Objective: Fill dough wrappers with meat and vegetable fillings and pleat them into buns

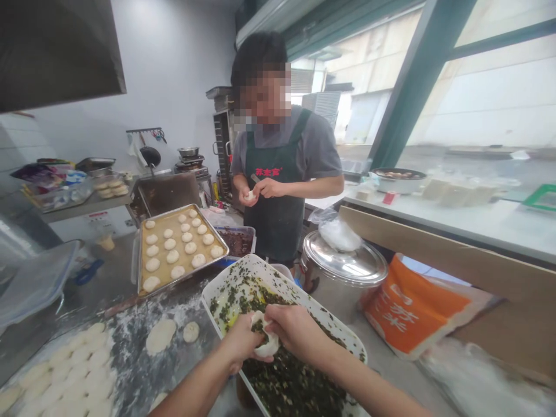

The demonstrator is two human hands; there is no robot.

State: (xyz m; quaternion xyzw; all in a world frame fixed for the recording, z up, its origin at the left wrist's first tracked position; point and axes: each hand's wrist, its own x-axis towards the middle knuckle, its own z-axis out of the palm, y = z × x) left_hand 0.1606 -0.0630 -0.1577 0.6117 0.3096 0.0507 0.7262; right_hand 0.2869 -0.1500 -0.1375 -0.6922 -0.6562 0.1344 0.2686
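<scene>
One dough wrapper (266, 346) worked over dark green filling (289, 385)

Kitchen recorded from head height, with a large window (473, 81) along the right side and a white-topped counter (434, 217) set beneath it. A steel work table (130, 370) dusted with flour is seen below the camera. Rows of shaped dough buns (172, 256) are laid out on a metal baking tray (166, 215) at the table's far side. Flat dough rounds (73, 370) are massed at lower left, with a flattened dough disc (160, 336) and a small dough ball (191, 332) lying just beside each other nearer the centre.

A steel stockpot (343, 266) is stood to the right, a plastic bag (336, 231) resting on its lid, and an orange sack (412, 313) is propped beyond it. Across the table, a co-worker (278, 174) in a dark green apron is seen with a small piece of dough (249, 196) held at chest height.

A white rectangular container (243, 272) holds the filling. Directly above it, the wrapper is cupped in the left hand (241, 341), whose fingers are curled closely around it. The right hand (295, 330) is closed in from the other side, its fingertips (271, 313) pressed onto the wrapper's upper edge. Whether filling lies inside cannot be told
</scene>
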